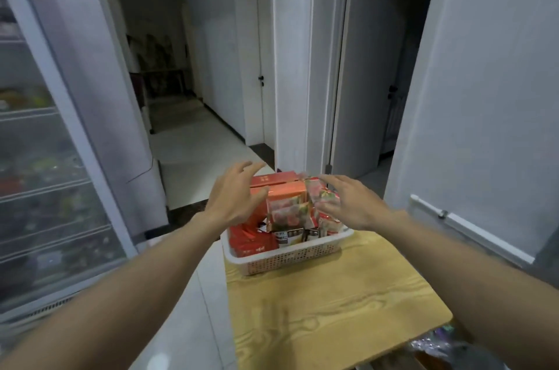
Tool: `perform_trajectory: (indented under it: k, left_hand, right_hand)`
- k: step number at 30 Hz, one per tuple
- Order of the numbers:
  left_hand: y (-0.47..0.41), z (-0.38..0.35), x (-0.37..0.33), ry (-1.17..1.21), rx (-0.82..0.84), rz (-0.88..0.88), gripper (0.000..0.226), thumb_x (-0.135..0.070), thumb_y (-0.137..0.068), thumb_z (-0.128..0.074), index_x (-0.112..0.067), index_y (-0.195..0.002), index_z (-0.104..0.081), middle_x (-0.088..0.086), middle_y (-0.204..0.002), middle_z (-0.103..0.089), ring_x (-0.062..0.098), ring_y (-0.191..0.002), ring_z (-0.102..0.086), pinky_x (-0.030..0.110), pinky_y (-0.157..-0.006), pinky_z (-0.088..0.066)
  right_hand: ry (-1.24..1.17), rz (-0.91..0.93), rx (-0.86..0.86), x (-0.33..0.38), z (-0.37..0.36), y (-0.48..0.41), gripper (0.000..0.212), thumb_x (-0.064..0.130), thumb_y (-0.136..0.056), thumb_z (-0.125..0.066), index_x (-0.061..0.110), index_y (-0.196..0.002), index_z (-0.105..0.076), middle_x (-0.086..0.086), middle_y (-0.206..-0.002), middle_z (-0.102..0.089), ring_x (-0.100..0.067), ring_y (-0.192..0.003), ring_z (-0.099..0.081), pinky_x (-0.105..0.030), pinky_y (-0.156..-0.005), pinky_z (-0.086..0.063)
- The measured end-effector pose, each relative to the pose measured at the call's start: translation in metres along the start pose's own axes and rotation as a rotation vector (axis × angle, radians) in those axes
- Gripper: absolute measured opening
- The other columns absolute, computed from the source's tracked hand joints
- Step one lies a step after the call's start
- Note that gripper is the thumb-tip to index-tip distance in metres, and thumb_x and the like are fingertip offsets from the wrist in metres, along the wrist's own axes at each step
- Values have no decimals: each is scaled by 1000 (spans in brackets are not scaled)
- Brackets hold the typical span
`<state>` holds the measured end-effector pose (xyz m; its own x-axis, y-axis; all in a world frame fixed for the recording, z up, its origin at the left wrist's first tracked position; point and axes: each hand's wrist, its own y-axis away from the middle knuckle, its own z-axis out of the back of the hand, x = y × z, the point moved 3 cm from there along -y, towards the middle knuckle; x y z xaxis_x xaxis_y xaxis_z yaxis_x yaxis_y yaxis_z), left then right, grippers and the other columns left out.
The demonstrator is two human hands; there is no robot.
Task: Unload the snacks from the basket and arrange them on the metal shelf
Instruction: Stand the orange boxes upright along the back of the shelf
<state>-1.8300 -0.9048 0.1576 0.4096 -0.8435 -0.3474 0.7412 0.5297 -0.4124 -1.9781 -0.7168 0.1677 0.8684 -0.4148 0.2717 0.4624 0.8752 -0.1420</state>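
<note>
surface: yellow wood-grain table (332, 309), white basket (290, 257) of snacks (287, 206) at far edge | room: white tile floor (193, 154), hallway doors | left hand (234, 198), right hand (348, 203) spread wide, flanking the snacks

My left hand (236, 197) and right hand (348, 203) were positioned on either side of the snack stack, fingers spread and uncurled. Contact with the packaging could not be confirmed. The white perforated basket (290, 257) sat at the far end of the yellow wood-grain table (332, 309). It held a red box (272, 179), an orange box (286, 192), clear printed packets (290, 213) and red pouches (251, 241). A glass-door display cabinet (45, 173) stood to my left, its shelved contents blurred.
</note>
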Motion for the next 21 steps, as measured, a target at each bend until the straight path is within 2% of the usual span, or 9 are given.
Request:
perform_trajectory:
  k: [6, 10, 15, 21]
  left_hand:
    - [-63, -52, 57, 7, 32, 105, 57, -44, -91, -60, -30, -143, -42, 1, -148, -42, 20, -136, -35, 44, -112, -32]
    - [-95, -82, 88, -15, 61, 194, 55, -43, -91, -60, -28, -142, -45, 4, -147, -42, 22, -136, -37, 42, -110, -34]
    - [-124, -114, 130, 29, 138, 336, 58, -45, -90, -62, -29, -142, -45, 8, -151, -35, 27, -139, -33, 46, -111, -33]
    - [-157, -151, 184, 137, 243, 457, 55, -47, -90, -61, -32, -141, -46, 10, -150, -36, 30, -136, -38, 45, -110, -35]
  right_hand:
    - [-65, 56, 61, -45, -42, -105, 61, 44, -95, -56, 33, -150, -32, 2, -151, -43, -23, -139, -37, -44, -108, -35]
    - [-108, 51, 128, -69, -68, -170, 61, 44, -95, -57, 29, -150, -34, -2, -152, -42, -24, -139, -38, -46, -111, -33]
    - [-245, -20, 181, -87, -97, -231, 60, 35, -96, -59, 21, -150, -35, -6, -148, -45, -24, -135, -43, -39, -109, -35]
    - [-379, -151, 229, -108, -133, -288, 59, 33, -96, -59, 25, -151, -36, -4, -149, -46, -26, -132, -49, -44, -109, -42]
